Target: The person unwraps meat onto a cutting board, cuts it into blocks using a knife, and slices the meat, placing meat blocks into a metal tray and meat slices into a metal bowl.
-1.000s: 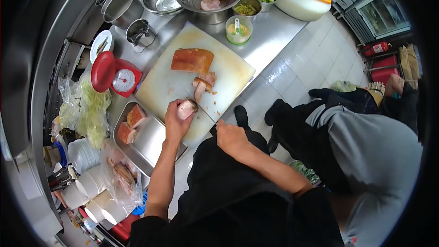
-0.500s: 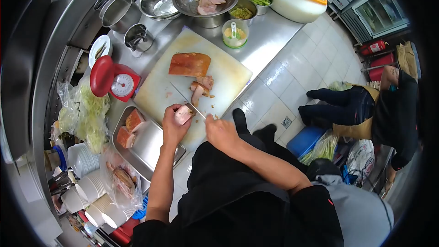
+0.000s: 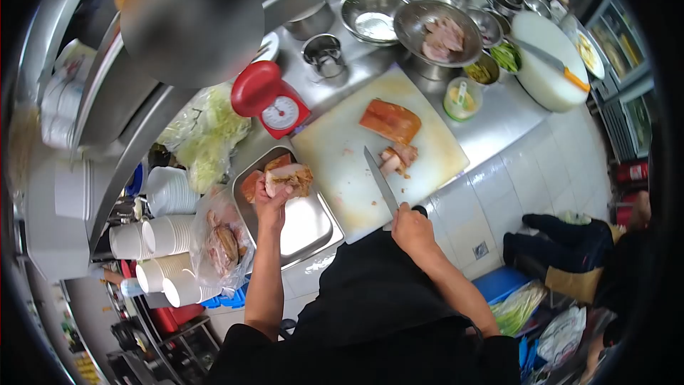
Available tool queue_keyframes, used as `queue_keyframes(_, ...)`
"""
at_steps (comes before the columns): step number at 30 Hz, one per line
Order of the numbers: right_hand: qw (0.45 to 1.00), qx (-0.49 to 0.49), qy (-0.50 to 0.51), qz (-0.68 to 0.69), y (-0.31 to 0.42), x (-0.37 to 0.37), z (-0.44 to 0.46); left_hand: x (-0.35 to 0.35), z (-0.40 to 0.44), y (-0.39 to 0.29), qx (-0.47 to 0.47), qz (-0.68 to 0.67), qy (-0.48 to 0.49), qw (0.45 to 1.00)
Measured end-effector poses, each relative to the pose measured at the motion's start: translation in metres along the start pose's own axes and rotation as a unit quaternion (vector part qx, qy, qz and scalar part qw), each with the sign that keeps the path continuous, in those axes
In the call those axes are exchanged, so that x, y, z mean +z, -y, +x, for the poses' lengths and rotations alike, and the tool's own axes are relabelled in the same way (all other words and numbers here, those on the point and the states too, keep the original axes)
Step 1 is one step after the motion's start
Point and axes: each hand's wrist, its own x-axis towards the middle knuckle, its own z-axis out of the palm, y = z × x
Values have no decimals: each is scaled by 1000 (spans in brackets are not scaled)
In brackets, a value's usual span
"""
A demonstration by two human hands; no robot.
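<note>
Meat chunk over the tray in my left hand, knife angled across the cutting board in my right!

Left of the cutting board [image 3: 320,150], my left hand [image 3: 271,201] has its fingers curled round the meat chunk [image 3: 291,180], cut face showing, above the metal tray [image 3: 336,236]; whether it touches the two pieces [image 3: 251,187] there, I can't tell. That tray sits right beside the board, presumably so pieces travel barely any way. Over at the board's near side, my right hand [image 3: 413,230] grips the knife [image 3: 380,180] by its handle, blade pointing away from me, probably to stay clear of my other fingers. Up on the board, the browned slab [image 3: 390,122] lies beyond small scraps [image 3: 397,158], seemingly leaving bare cutting room at the board's left.
</note>
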Motion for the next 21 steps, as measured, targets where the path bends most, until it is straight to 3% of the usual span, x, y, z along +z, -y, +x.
queue_keyframes(4, 1000, -18, -19, -2, -4, 1, 0, 8, 53, -35, 96, 100, -76, 987)
queue_keyframes(6, 999, -28, -32, -13, -7, 6, 1, 38, 91, -81, 217, 227, -148, 938)
queue_keyframes(8, 998, -38, -40, -21, -8, 8, 1, 36, 154, -101, 296, 387, -138, 862)
queue_keyframes(12, 998, -38, -54, -18, -8, 9, 0, 33, 219, -100, 287, 325, -96, 896)
queue_keyframes(14, 999, -24, -43, -12, -9, 8, 0, 4, 255, -84, 292, 492, -114, 812)
queue_keyframes(21, 999, -17, -46, -3, -6, 7, -2, -3, 278, -81, 375, 504, -97, 772)
